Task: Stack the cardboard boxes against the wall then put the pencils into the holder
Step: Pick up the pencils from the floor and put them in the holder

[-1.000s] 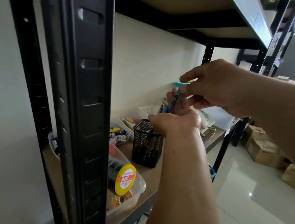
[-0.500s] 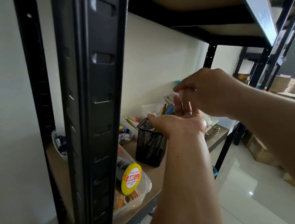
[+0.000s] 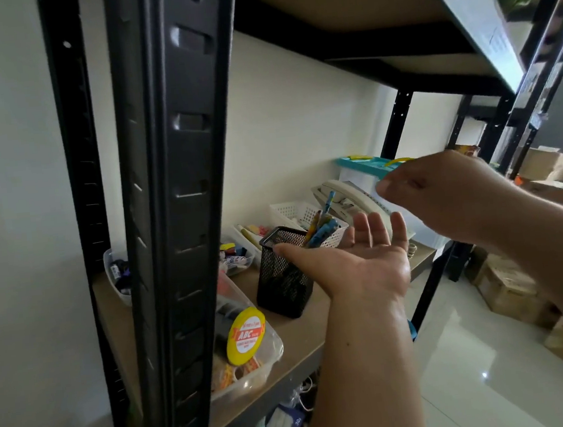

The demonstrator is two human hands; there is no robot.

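The black mesh holder (image 3: 284,277) stands on the shelf board (image 3: 318,339) with several pencils (image 3: 320,227) leaning out of it. The left hand (image 3: 355,258) lies palm up, fingers straight and empty, thumb at the holder's rim. The right hand (image 3: 442,196) hovers above, blurred, fingers bent; whether it pinches anything cannot be told. A clear tub (image 3: 268,354) holds a yellow-lidded jar (image 3: 246,335). Cardboard boxes (image 3: 508,290) sit on the floor.
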